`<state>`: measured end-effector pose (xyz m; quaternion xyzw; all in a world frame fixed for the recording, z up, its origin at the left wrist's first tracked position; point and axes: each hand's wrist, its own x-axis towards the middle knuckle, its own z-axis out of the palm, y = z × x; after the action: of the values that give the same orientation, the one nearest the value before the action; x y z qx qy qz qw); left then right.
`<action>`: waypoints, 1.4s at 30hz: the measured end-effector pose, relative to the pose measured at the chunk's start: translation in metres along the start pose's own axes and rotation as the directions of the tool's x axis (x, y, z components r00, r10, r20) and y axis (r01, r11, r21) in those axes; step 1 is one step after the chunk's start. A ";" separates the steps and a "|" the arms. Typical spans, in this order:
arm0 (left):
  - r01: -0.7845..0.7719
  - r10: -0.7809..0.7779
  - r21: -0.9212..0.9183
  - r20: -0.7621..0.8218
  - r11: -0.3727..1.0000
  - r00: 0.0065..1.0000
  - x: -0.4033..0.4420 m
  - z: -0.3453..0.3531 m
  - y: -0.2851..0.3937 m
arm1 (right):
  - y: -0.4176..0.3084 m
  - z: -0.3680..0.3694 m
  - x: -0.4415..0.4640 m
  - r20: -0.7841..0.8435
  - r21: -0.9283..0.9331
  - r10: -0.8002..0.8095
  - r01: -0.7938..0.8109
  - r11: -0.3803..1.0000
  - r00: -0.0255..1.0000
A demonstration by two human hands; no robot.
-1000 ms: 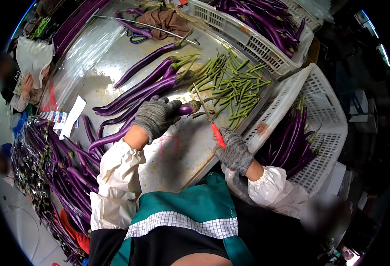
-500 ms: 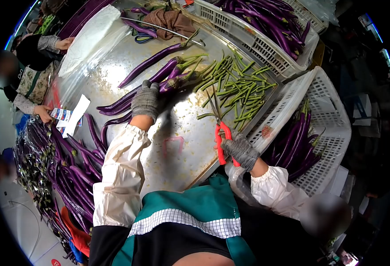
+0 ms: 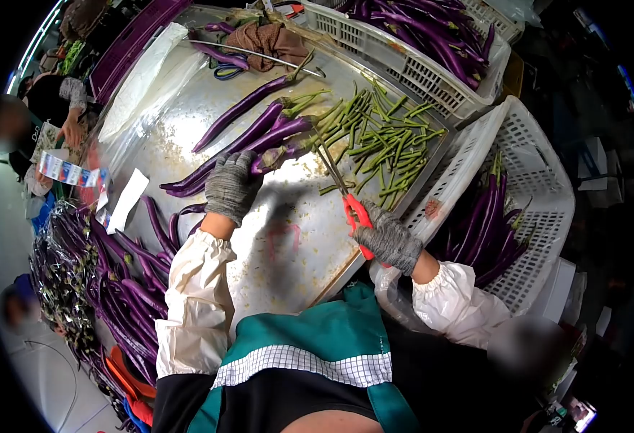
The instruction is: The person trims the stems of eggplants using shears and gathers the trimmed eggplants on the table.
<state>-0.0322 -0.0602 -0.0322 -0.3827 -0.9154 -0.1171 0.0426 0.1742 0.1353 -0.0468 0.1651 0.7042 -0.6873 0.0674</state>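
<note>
My left hand [image 3: 232, 189], in a grey knit glove, is closed around a long purple eggplant [image 3: 268, 159] on the metal table. That eggplant's stem end points right, toward the scissors. My right hand [image 3: 389, 242], gloved too, grips scissors with red handles [image 3: 358, 214]. Their blades [image 3: 331, 165] point up and left, with the tips by the stem of the held eggplant; whether they touch it I cannot tell. More eggplants [image 3: 248, 138] lie side by side just beyond my left hand. Cut green stems [image 3: 396, 144] form a loose pile right of the blades.
White crates of eggplants stand at the right [image 3: 530, 151] and back [image 3: 403, 65]. A heap of eggplants [image 3: 133, 303] lies at the left. A brown cloth [image 3: 266, 45], a thin metal rod [image 3: 259, 55] and plastic sheeting [image 3: 140, 90] are farther back. Another person's hand [image 3: 72, 131] is at far left.
The scissors have swung left toward the held eggplant's stem, and their handles have come closer together. My left hand has shifted slightly down and left. At the far left, the other person's hands and printed labels moved.
</note>
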 end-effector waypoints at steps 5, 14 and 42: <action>-0.046 0.050 -0.065 0.053 0.997 0.997 -0.006 -0.002 0.006 | -0.010 -0.004 0.002 -0.009 -0.152 -0.085 0.082 0.985 0.996; -0.072 0.079 -0.075 0.093 0.995 0.993 -0.002 -0.002 0.009 | -0.007 -0.004 0.002 -0.065 -0.308 -0.098 0.073 0.949 0.993; -0.211 0.247 -0.186 0.199 0.960 0.948 0.019 0.022 -0.017 | -0.003 -0.026 0.029 -0.025 -0.399 0.270 -0.258 0.880 0.962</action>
<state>-0.0574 -0.0525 -0.0537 -0.4994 -0.8511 -0.1421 -0.0771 0.1494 0.1653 -0.0519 0.2314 0.7990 -0.5162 0.2037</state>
